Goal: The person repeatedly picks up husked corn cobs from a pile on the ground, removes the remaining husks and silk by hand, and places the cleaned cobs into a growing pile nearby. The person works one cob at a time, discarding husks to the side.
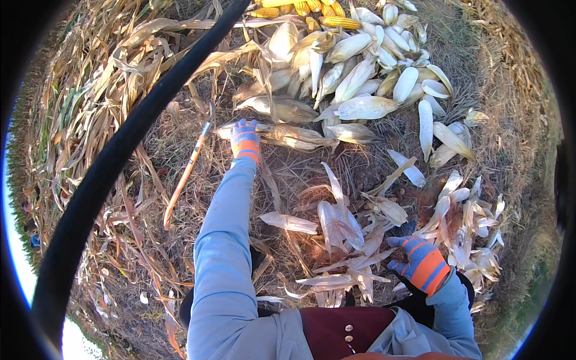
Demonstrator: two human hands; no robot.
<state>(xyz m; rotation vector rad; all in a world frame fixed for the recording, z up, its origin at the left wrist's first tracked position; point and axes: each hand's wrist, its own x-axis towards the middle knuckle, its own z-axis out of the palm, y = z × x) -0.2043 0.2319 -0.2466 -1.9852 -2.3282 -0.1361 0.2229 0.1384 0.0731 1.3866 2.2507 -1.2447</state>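
Note:
My left hand, in a blue and orange knit glove, reaches forward. Its fingers curl over an ear of corn in its dry husk, near that ear's left end. Just beyond lies another husked-over ear. In a matching glove, my right hand hovers low beside my leg with its fingers apart and nothing visible in them. Loose pale husks and reddish corn silk lie left of it. A sickle with an orange-brown handle rests on the ground to the left of my left forearm.
Bare yellow cobs are piled at the far edge. A heap of ears and pale husks spreads in front. Dry corn stalks cover the left side. More husks lie right of my right hand. A black curved bar crosses the view.

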